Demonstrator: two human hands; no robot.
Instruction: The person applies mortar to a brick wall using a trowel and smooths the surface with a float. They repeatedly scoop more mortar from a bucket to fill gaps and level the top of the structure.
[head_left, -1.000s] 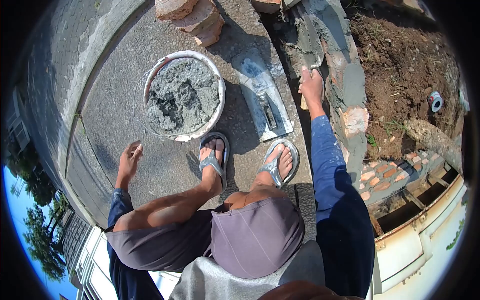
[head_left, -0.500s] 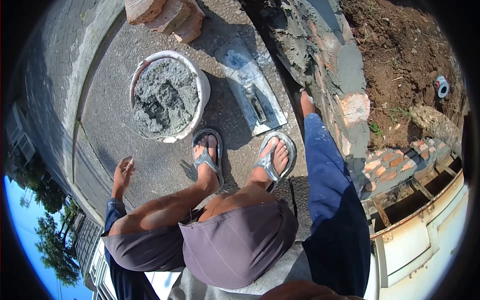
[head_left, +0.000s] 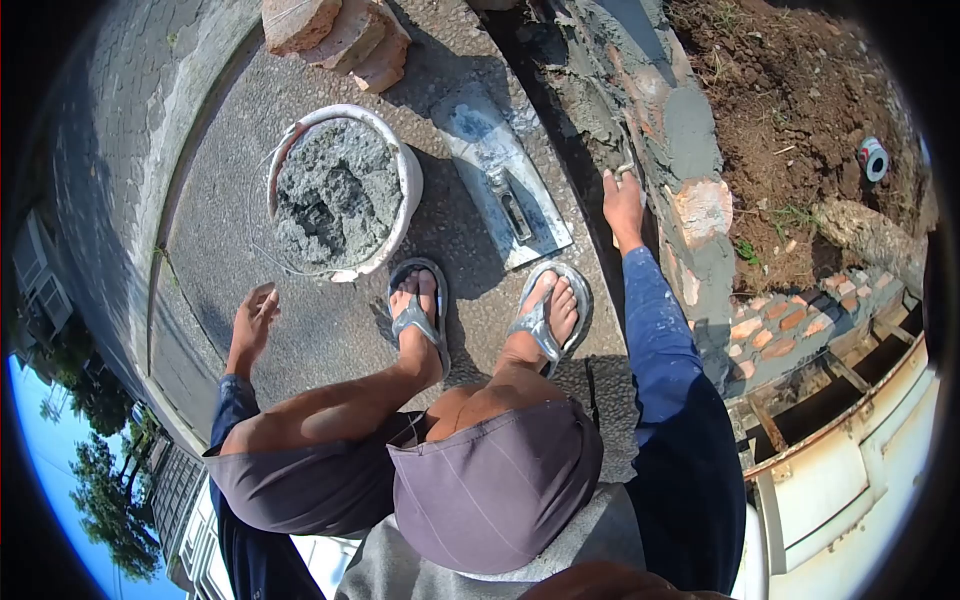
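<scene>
My left hand point(head_left: 254, 325) hangs left of my feet, fingers loosely bent and apart, holding nothing. Beside the brick wall point(head_left: 704, 210), my right hand point(head_left: 623, 208) is closed round the handle of a trowel point(head_left: 625, 170), whose blade shows only as a thin edge against the mortared wall face. A white bucket point(head_left: 409, 180) of wet grey mortar point(head_left: 340, 195) stands ahead of my feet. Between bucket and wall, a flat float point(head_left: 500, 175) smeared with mortar lies on the pavement with its handle up. Neither hand touches the bucket or the float.
Broken brick pieces point(head_left: 345, 40) lie beyond the bucket. A dark gap point(head_left: 570, 165) runs between the pavement and wall. Brown soil point(head_left: 790, 130) with a pipe end point(head_left: 873, 160) lies right of the wall. A rusty-edged metal frame point(head_left: 840, 420) is at the lower right.
My right hand has come up out of the shaded gap, slightly right, and more of it shows. The trowel has turned along the wall. My left hand has shifted slightly up and right.
</scene>
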